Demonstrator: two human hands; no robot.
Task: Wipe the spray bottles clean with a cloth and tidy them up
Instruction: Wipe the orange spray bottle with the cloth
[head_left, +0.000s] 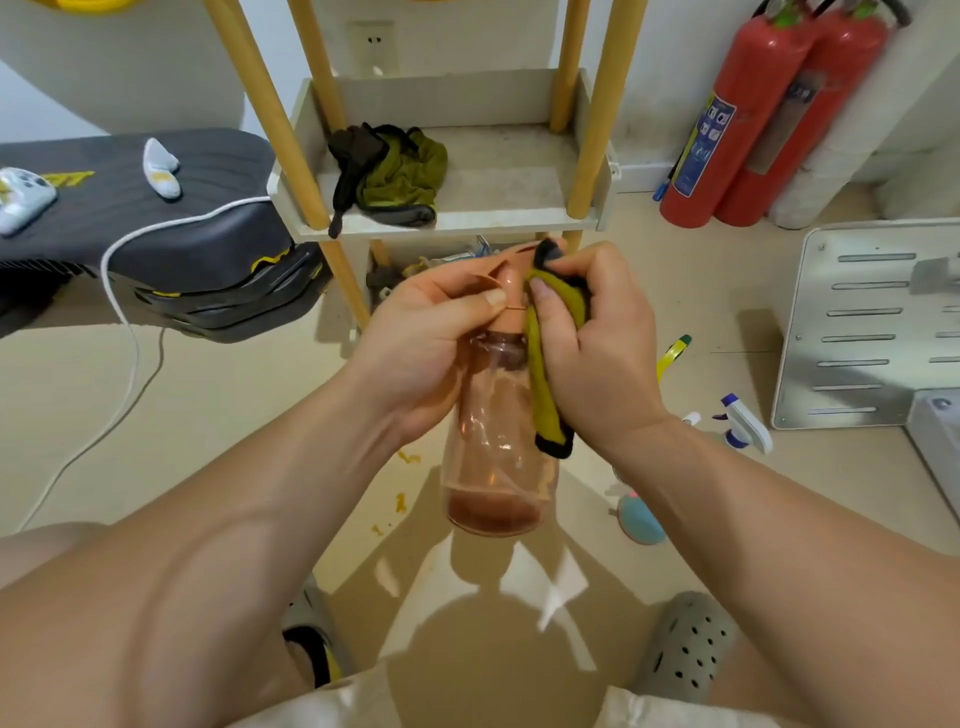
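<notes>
Head view: pink spray bottle (496, 457), one item, held at frame centre.
Your left hand (426, 358) gripped its neck and trigger head; your right hand (602, 358), at 3 o'clock of the neck, pinched the yellow cloth (548, 410) against it. Likely light, near-empty, thin slippery plastic: hold by the neck.

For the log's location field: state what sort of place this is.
Likely an indoor storage or utility corner: red fire extinguishers by the wall, a shelf rack holding crumpled cloths, a white spray bottle on the floor.
</notes>
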